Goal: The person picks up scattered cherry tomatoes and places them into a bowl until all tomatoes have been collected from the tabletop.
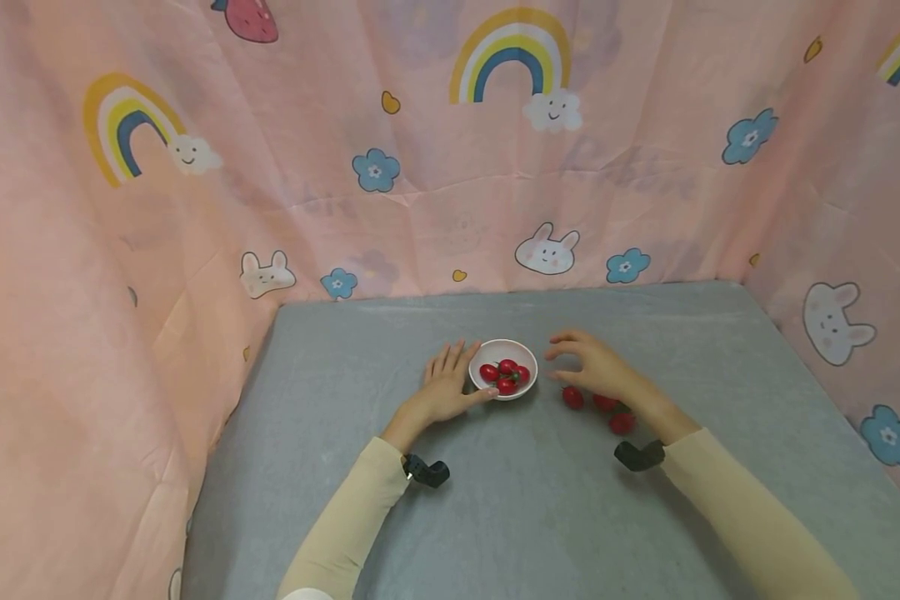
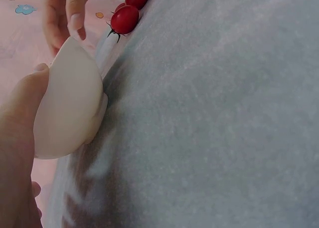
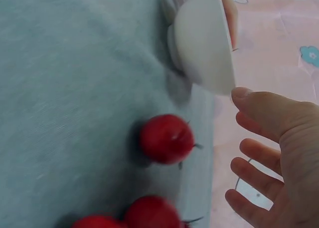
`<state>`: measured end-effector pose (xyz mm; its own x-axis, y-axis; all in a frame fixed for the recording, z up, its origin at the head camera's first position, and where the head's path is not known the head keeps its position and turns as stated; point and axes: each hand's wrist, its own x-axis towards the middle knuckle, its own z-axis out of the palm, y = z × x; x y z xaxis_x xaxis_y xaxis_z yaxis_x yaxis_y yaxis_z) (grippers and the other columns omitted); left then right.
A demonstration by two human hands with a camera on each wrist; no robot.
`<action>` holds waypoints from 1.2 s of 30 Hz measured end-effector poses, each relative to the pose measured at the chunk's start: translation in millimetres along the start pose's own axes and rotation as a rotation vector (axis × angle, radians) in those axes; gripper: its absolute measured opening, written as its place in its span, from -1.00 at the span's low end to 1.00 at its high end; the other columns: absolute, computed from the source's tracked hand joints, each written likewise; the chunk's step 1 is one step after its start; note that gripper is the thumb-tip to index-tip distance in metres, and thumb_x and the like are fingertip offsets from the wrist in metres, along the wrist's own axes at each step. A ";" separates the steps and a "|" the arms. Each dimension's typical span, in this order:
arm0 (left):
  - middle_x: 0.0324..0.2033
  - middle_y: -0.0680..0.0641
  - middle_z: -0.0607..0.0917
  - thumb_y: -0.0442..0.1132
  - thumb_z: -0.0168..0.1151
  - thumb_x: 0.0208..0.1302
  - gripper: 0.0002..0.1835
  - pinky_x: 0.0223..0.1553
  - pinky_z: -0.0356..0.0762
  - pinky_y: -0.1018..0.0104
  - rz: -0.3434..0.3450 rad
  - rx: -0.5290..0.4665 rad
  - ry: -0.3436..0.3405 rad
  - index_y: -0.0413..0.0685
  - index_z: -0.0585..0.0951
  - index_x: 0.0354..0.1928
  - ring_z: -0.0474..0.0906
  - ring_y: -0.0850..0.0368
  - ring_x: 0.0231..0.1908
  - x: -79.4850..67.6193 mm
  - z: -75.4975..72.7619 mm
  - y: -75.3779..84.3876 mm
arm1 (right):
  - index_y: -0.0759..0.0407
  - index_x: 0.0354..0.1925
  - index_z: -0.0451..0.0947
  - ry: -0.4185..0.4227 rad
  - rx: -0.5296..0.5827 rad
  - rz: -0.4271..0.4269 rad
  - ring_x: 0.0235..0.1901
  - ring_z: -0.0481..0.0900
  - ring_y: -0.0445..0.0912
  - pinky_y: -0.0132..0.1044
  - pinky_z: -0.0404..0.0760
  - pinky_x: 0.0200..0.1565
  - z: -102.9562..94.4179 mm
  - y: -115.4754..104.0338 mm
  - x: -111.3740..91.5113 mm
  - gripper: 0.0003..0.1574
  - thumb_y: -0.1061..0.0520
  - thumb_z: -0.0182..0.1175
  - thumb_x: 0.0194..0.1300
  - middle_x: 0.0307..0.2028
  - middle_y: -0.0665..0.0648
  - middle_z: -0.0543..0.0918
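Your spread left hand (image 1: 447,389) touches the round white bowl (image 1: 503,349). Your empty, parted right hand (image 1: 594,364), dipping low, could scatter the round red tomatoes (image 1: 572,398) rightward.

Right hand (image 1: 600,365) loosely curved, left hand (image 1: 447,390) seemingly spread

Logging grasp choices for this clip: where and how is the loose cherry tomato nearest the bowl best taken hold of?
Pinch the cherry tomato across its rounded sides, probably with the right hand coming from above: it rests on the grey cloth with gaps toward the bowl and its neighbouring tomatoes.
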<state>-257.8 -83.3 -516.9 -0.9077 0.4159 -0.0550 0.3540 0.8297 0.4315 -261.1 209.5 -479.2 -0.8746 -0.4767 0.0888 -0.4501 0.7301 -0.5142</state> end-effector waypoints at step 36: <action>0.51 -0.05 -0.14 0.50 -0.05 0.11 0.01 0.42 -0.24 -0.18 -0.015 0.007 -0.015 0.30 -0.17 0.49 -0.27 -0.15 0.50 -0.3 -0.5 1.2 | 0.02 -0.07 0.64 0.006 -0.115 0.016 0.20 0.38 0.15 0.20 0.34 0.21 17.6 18.7 -43.7 -0.48 -0.15 0.41 0.00 0.14 0.21 0.53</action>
<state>-257.2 -82.6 -515.9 -0.9095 0.4090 -0.0748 0.3421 0.8384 0.4243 -228.2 235.4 -507.7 -0.8827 -0.4619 0.0865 -0.4535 0.7890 -0.4146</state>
